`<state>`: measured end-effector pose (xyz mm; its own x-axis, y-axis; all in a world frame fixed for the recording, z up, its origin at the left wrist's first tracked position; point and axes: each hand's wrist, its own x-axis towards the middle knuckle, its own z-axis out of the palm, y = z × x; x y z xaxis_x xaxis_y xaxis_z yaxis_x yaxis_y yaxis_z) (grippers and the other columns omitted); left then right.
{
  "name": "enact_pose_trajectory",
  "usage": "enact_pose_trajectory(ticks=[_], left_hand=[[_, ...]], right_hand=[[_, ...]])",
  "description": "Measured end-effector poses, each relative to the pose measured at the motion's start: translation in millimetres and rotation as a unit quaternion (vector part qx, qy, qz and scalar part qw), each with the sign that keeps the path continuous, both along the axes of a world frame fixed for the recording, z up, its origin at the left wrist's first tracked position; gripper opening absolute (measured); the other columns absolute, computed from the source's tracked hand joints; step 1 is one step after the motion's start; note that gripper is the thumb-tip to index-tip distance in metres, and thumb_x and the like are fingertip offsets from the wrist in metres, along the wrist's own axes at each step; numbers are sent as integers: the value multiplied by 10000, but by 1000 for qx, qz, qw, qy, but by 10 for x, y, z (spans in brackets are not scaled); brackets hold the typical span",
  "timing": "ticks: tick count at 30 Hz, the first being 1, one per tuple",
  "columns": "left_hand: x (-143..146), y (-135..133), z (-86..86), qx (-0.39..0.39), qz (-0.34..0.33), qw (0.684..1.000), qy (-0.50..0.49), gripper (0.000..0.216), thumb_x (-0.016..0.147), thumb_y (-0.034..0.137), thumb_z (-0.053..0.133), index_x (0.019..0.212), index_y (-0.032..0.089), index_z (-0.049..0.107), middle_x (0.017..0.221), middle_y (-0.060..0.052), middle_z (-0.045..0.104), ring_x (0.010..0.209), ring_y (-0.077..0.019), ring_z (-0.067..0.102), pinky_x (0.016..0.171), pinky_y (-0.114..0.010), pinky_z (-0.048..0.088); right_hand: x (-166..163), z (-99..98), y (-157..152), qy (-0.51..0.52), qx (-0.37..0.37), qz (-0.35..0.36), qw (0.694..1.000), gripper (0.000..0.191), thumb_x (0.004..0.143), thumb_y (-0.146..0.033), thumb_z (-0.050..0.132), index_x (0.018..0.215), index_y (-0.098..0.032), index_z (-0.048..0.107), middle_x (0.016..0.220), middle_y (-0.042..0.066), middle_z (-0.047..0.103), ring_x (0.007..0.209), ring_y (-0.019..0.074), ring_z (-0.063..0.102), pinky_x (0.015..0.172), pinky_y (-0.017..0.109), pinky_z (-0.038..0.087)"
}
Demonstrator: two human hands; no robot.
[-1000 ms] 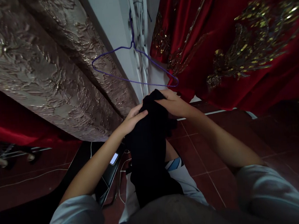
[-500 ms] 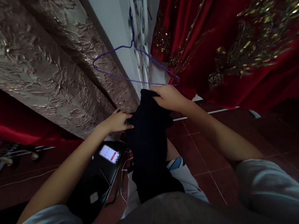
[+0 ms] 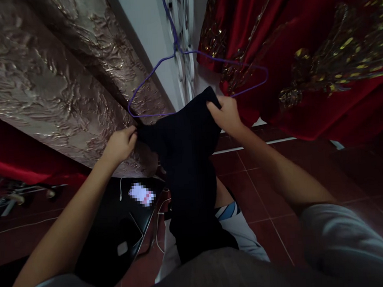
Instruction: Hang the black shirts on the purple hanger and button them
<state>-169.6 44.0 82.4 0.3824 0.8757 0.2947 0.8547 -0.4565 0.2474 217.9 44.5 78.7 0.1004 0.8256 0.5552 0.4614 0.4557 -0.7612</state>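
Note:
Between my hands a black garment (image 3: 188, 152) is stretched out, its lower part lying over my lap. What kind of garment it is I cannot tell. My left hand (image 3: 122, 144) pinches its left upper corner, fingers closed. At the raised right corner, my right hand (image 3: 225, 112) grips the cloth with the thumb on top. Just beyond the garment hangs a purple wire hanger (image 3: 153, 72), its lower bar partly hidden behind the cloth and my right hand.
Red cloth with gold sequins (image 3: 305, 87) hangs at the right, textured beige cloth (image 3: 59, 82) at the left. A white metal rack (image 3: 184, 65) stands behind the hanger. Lower left, a black table (image 3: 99, 237) bears a lit phone (image 3: 141, 194), a white cable and a small white case (image 3: 122, 248).
My hands have moved apart, the left outward and the right slightly up, spreading the garment's upper edge wide. The hanger appears larger and turned, its right end farther right.

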Motion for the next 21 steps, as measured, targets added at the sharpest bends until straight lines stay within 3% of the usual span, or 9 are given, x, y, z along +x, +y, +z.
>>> enact_pose_trajectory(ticks=[3, 6, 9, 11, 13, 16, 18, 21], left_hand=[[128, 52, 204, 104, -43, 981, -157, 307, 977, 520, 561, 1076, 249, 667, 1144, -28, 729, 1026, -264, 655, 955, -451, 493], [400, 166, 460, 160, -105, 948, -256, 443, 996, 659, 511, 1070, 246, 654, 1352, 9, 670, 1228, -244, 604, 1100, -481, 446], [740, 231, 653, 185, -140, 939, -255, 504, 1009, 685, 454, 1039, 222, 651, 1242, -49, 702, 1157, -232, 627, 1073, -467, 470], [921, 220, 715, 204, -130, 937, -253, 461, 991, 661, 518, 1065, 228, 655, 1142, -68, 705, 1085, -236, 640, 1024, -433, 494], [1024, 179, 738, 218, -112, 939, -240, 405, 1011, 598, 520, 1103, 231, 664, 1128, -84, 697, 1083, -250, 644, 1004, -416, 498], [1050, 116, 754, 210, -101, 951, -203, 353, 1057, 485, 456, 1124, 216, 674, 1120, -90, 696, 1106, -260, 647, 1002, -419, 494], [1030, 107, 776, 201, -93, 955, -199, 315, 1047, 459, 479, 1103, 217, 672, 1088, -87, 689, 1103, -268, 646, 1000, -428, 494], [1007, 142, 814, 196, -85, 953, -217, 269, 1002, 481, 557, 1035, 240, 671, 1062, -99, 654, 1109, -294, 626, 1007, -455, 489]], right_hand=[[174, 183, -93, 1, 2, -35, 999, 415, 847, -217, 615, 564, -227, 310, 591, -18, 277, 618, 140, 397, 629, 297, 406], [187, 242, -187, 3, -31, 4, 999, 436, 867, -242, 622, 557, -226, 316, 573, -24, 271, 584, 127, 364, 588, 288, 405], [153, 246, -353, -15, -71, 95, 993, 359, 925, -328, 600, 613, -211, 467, 598, -7, 421, 613, 145, 458, 610, 304, 465], [204, 291, -498, -49, -61, 119, 990, 235, 943, -346, 589, 759, -202, 613, 717, 28, 581, 737, 194, 589, 726, 358, 540], [354, 390, -640, -83, -6, 71, 994, 169, 941, -335, 604, 1024, -218, 693, 970, 73, 694, 1001, 263, 659, 917, 437, 555], [702, 597, -770, -102, 80, -63, 990, 349, 930, -320, 639, 1278, -291, 649, 1265, 84, 675, 1297, 296, 563, 1069, 476, 500], [921, 739, -781, -90, 68, -94, 989, 304, 915, -283, 667, 1219, -289, 687, 1210, 78, 702, 1206, 282, 612, 1014, 463, 525], [1082, 927, -703, -48, -25, -68, 996, 61, 887, -226, 703, 894, -175, 736, 856, 65, 706, 750, 186, 625, 740, 378, 539]])
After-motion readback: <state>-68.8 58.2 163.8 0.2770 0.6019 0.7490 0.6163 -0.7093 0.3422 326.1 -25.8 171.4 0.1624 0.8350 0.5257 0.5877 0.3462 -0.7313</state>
